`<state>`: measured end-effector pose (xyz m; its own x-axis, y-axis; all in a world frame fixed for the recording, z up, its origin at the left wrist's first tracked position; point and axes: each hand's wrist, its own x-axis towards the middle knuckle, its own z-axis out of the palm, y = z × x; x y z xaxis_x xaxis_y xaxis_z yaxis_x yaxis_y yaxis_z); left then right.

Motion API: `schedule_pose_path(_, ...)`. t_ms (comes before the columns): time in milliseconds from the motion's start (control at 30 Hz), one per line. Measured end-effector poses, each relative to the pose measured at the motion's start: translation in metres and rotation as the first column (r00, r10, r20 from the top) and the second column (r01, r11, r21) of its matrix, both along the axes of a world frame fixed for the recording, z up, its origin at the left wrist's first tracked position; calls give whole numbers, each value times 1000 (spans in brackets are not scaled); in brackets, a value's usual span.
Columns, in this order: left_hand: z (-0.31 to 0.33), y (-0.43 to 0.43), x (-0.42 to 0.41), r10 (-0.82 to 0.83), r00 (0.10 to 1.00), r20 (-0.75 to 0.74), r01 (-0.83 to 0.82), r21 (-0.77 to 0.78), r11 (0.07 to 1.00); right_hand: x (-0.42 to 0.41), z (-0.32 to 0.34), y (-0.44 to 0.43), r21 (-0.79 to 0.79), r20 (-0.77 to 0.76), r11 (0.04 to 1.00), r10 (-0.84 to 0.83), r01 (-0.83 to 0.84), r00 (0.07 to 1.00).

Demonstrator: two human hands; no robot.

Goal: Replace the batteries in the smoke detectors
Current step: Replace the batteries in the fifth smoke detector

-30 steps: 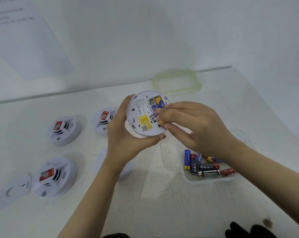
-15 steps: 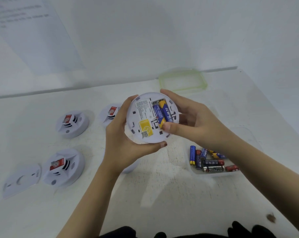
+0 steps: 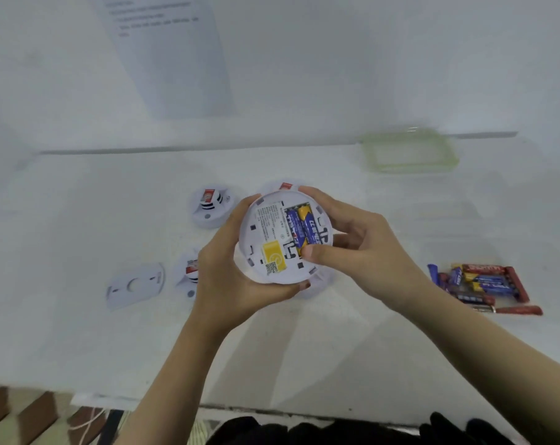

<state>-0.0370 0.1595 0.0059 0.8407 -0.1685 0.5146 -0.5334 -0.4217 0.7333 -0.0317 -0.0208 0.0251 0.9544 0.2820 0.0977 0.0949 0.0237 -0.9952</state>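
A big white counter (image 3: 79,220) fills the view, with a sheet of paper (image 3: 166,59) on the wall behind it. The left hand (image 3: 227,277) and the right hand (image 3: 362,248) both grip one round smoke detector (image 3: 265,245), held above the middle of the counter with its back up. It hides most of another detector (image 3: 285,186) behind it. A green-edged lid (image 3: 408,152) lies far right. A far detector (image 3: 211,205) sits to the left, and a near detector (image 3: 188,274) is partly behind the left hand, beside a flat white plate (image 3: 135,285). Loose batteries (image 3: 484,284) lie in a pile at the right. The right thumb presses the two fitted batteries (image 3: 304,231).
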Motion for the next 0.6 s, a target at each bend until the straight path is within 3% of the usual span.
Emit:
schedule_pose_path(300, -15, 106, -36, 67, 962, -264, -77, -28, 997, -10, -19, 109, -105, -18, 989, 105, -106, 994)
schedule_pose_path(467, -17, 172, -61, 249, 942, -226, -244, 52, 968, -8, -21, 179, -106, -33, 963, 246, -248, 969)
schedule_pose_path(600, -22, 214, -73, 315, 923, -219, -303, 86, 949, 4, -30, 221, -415, 142, 901, 205, -130, 968)
